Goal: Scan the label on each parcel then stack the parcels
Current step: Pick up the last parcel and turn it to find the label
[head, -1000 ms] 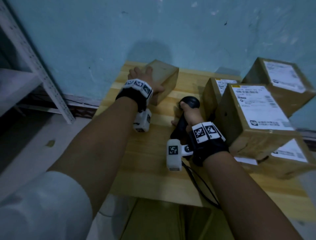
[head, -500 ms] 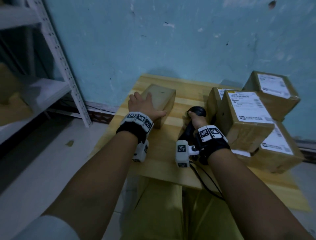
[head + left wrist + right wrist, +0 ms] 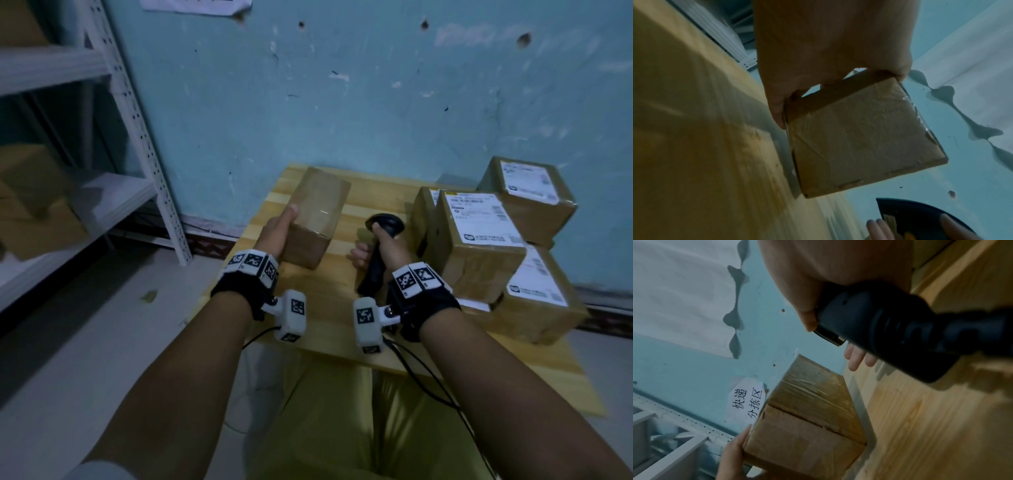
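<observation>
While left hand point(image 3: 274, 236) grips plain parcel point(image 3: 315, 219) above tabletop point(image 3: 329, 301), right hand point(image 3: 383, 246) closed on black scanner point(image 3: 380, 253), labelled parcels point(image 3: 479, 240) stacked just right, white shelf point(image 3: 137, 137) at left.

Wooden table point(image 3: 329, 318) of pale planks against a blue wall.
At its right side lies a cluster of taped cardboard parcels point(image 3: 479, 246) with white labels, some stacked on others. A shelf rack point(image 3: 137, 130) on the floor to the left of the table carries blurred cardboard boxes point(image 3: 34, 202). A black cable point(image 3: 428, 377) hangs over the table's near edge.
</observation>
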The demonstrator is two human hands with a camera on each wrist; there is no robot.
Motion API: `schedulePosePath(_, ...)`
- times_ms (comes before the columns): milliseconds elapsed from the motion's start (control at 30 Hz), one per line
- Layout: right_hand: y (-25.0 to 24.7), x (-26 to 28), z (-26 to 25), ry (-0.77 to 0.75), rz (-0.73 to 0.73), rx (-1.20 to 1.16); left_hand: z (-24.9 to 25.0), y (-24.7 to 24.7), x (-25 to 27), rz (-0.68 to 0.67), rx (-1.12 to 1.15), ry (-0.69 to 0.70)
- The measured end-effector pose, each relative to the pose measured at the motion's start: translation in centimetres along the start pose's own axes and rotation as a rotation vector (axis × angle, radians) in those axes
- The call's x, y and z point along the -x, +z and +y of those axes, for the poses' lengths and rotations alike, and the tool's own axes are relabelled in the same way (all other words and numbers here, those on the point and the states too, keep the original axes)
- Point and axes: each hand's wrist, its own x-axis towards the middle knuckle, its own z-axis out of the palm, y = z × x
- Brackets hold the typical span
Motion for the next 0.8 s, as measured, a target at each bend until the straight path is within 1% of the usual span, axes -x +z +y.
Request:
schedulePosePath(100,0.2,0.6,-0.7,-0.019,-0.060,-0.027,-1.0,0.0,-0.1,-0.005,0.132,-0.062)
schedulePosePath(200,0.4,0.9,-0.9,0.000,-0.117,-0.034,-1.6,0.3,-0.2,-0.029,0.270,-0.091)
schedulePosePath(333,1.4,1.5,-1.3,0.005,-0.173,-0.096,-0.5,1.3,0.6,-0.057,0.388,-0.060)
schedulePosePath(400,1.6,1.5,-1.6,-0.019,-0.170,-0.115,0.5,2.0,1.3,-0.038,0.413,-0.017)
schedulePosePath(567,1.3,1.3,-2.4,-0.083,-0.197,-0.123,1.0,2.8,1.2,-0.039,0.515,-0.003)
schedulePosePath(733,0.7,1.3,-2.6,-0.048,-0.256,-0.150,0.7,3.2,1.7,-0.102,0.572,-0.022)
schedulePosePath(800,0.8,1.5,-2.6,-0.054,-0.240,-0.153,0.4,3.4,1.8,-0.097,0.584,-0.043)
